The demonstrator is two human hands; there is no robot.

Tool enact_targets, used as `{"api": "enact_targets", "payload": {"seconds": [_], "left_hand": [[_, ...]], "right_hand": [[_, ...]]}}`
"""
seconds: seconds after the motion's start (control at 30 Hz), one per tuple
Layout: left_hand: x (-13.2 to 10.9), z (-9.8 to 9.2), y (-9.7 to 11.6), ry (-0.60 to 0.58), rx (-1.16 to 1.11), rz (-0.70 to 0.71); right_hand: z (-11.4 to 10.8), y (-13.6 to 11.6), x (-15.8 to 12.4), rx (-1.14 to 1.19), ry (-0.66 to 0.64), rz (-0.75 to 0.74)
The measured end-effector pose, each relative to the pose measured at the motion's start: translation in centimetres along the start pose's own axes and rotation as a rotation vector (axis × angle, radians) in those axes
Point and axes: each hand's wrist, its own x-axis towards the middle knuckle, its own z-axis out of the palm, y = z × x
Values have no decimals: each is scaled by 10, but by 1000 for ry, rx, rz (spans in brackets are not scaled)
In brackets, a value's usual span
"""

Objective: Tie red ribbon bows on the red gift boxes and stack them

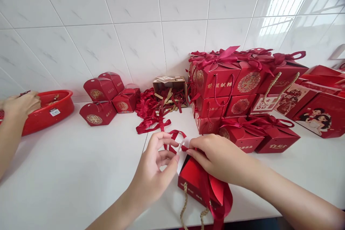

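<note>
A red gift box with twisted gold cord handles stands at the near edge of the counter, its top flaps partly raised. My left hand pinches the white-sided flap between thumb and fingers. My right hand is closed on a dark red ribbon close to that flap, above the box. More ribbon hangs down the box's right side and over the counter edge. What lies under my right fingers is partly hidden.
Stacked red gift boxes with bows stand at the back right, beside larger printed boxes. Behind my hands are a ribbon pile and a small carton. Several boxes sit left. Another person's hand reaches into a red basin.
</note>
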Motion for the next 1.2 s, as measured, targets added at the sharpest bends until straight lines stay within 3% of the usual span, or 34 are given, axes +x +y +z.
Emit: {"api": "enact_targets", "payload": {"seconds": [0.17,0.27,0.37,0.43,0.53,0.63,0.73,0.8,0.83,0.9,1.07,1.2], "left_hand": [[-8,1,1,-31,-43,-27],[-1,1,2,-46,-153,-133],[10,5,5,-149,-186,-230],[15,7,5,-213,-130,-219],[18,-3,-4,-198,115,-118],[22,-38,-28,-116,543,-28],[27,-75,-51,24,891,-34],[31,-82,-56,127,972,49],[32,-79,-53,130,943,96],[35,-61,-42,17,757,131],[35,-9,-20,-315,185,-24],[29,-4,-25,-483,24,-191]], "right_hand": [[-7,1,-3,131,-45,-44],[-6,0,-2,164,-46,-27],[-3,-1,0,171,-24,-12],[-1,-2,0,172,9,-8],[-2,3,-9,201,141,-3],[-6,21,-33,214,253,85],[-2,46,-63,214,133,251],[9,59,-78,292,28,341],[16,62,-83,358,-6,368],[32,63,-86,516,-30,367],[54,51,-75,861,-15,280],[50,51,-70,1055,-35,267]]}}
